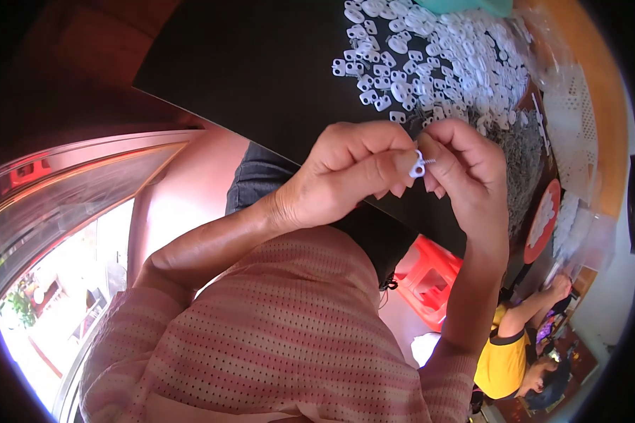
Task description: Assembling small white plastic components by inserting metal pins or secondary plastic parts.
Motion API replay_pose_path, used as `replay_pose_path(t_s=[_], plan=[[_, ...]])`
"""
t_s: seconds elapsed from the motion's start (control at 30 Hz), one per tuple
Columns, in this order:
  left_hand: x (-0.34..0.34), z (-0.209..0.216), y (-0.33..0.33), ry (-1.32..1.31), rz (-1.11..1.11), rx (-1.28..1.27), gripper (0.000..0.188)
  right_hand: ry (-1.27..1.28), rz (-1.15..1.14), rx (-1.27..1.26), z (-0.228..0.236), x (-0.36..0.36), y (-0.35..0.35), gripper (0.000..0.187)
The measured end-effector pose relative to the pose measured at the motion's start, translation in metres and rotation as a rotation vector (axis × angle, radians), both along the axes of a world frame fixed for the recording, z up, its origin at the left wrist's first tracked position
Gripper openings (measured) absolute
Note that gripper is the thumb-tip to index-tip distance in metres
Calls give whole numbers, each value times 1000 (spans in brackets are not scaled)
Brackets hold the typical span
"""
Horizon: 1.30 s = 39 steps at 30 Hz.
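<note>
My left hand [360,173] pinches a small white plastic piece with holes [418,169] between thumb and fingers. Close against it, my right hand [467,158] is closed on a thin grey screw [429,161] that meets the plastic piece. How far the screw goes into the piece is too small to tell. Just beyond my hands, a spread of similar white plastic pieces [437,60] lies on the black table [261,63]; some have screws sticking out. To the right of my right hand is a heap of loose grey screws [523,166].
A mint-green container [473,5] stands at the far edge. On the right is a round red tray [543,220] with white pieces in it. A red plastic stool [427,282] stands below the table. Another person in a yellow shirt [502,363] works at the lower right.
</note>
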<state>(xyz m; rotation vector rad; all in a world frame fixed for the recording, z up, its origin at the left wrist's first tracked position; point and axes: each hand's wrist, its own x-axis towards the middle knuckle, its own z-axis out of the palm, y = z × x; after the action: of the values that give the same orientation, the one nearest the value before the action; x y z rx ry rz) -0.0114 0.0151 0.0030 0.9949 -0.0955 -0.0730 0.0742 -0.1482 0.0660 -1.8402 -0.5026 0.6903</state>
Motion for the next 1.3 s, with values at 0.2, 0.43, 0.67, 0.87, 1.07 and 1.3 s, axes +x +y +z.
replay_pose_path(t_s=[0.2,0.43,0.67,0.87,1.07,1.3], plan=[[4,-5,-2,26,36,-203,21,-9,-45,86,-9,-10,-5,11],[7,2,0,102,100,-317,20,-79,-20,211,-18,-25,-8,18],[6,3,0,99,62,-302,22,-41,-25,202,-27,-21,-7,16],[4,-1,3,71,0,-139,19,250,-68,268,-16,-13,-5,21],[0,5,1,27,-39,92,15,258,-53,168,-4,-11,-13,21],[-1,7,-1,41,-35,125,15,177,-57,123,-2,-13,-17,22]])
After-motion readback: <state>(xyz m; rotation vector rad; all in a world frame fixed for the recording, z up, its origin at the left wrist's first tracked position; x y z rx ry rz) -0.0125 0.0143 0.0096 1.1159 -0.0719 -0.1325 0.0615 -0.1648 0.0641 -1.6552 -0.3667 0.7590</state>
